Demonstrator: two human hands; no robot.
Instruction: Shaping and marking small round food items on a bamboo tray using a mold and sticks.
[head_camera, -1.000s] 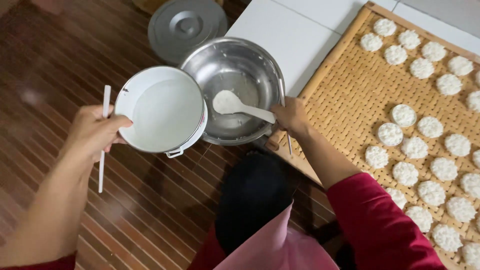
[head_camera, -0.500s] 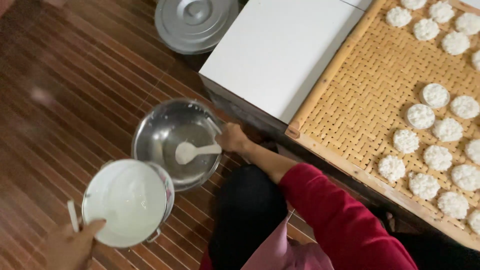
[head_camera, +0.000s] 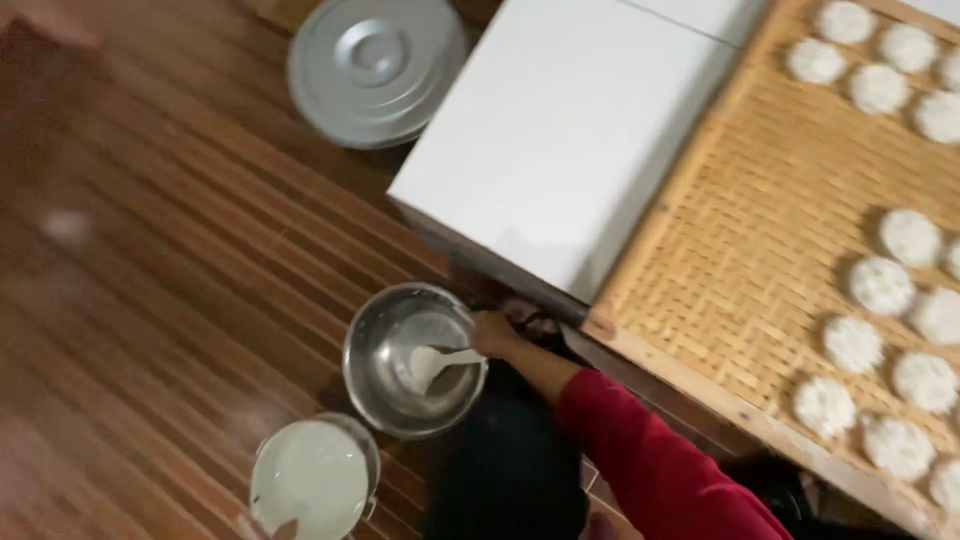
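Head view: the steel bowl (head_camera: 415, 360) is set on the slatted wooden floor (head_camera: 170, 280), its right rim gripped by the right hand (head_camera: 494, 333), fingers pressed together. A white ladle (head_camera: 435, 362) is held inside the bowl. Below-left of the bowl, a white pot (head_camera: 310, 478) is seen; whether the left hand's fingers are pinching it cannot be told.

The right hand (head_camera: 495, 332) reaches forward from a red-sleeved arm that stretches up from the lower right, elbow low and wrist nearly straight. Its fingers are curled closed, knuckles up, gripping at the fingertips. The left hand is almost wholly out of view at the bottom edge.
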